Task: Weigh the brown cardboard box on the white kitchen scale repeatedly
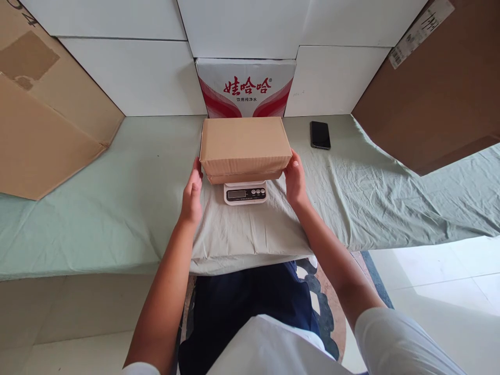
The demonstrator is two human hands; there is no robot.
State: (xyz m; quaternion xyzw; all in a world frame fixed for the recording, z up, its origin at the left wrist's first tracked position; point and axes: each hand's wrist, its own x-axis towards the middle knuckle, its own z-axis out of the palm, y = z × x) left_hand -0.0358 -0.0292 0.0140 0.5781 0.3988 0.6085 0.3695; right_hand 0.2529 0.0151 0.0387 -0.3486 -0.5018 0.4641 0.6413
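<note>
Near the center of the frame, a brown cardboard box [244, 140] sits directly above a small white scale [245, 194], with its long side running across the view. The front of the scale juts out beneath the box, showing a grey display and a row of round buttons on a dark panel; whether the box's full weight rests on it, I cannot tell. At the box's left end is the left hand [191, 192], nearly flat, fingers extended upward and thumb apart from them, its fingertips right by the cardboard; how firmly it presses, if at all, is unclear. At the lower right corner of the box, the right hand [296, 178] is loosely curved, touching the corner with its fingers partly hidden, so its grip cannot be judged.

Right of center, a black phone [320, 135] lies on the cloth-covered tabletop [117, 208], well apart from the right hand. Behind the box, at upper center, stands a white-and-red carton [247, 88] with red lettering. Large brown cardboard panels lean in at the upper left [47, 120] and upper right [433, 94]. Dark trousers [242, 302] show at bottom center.
</note>
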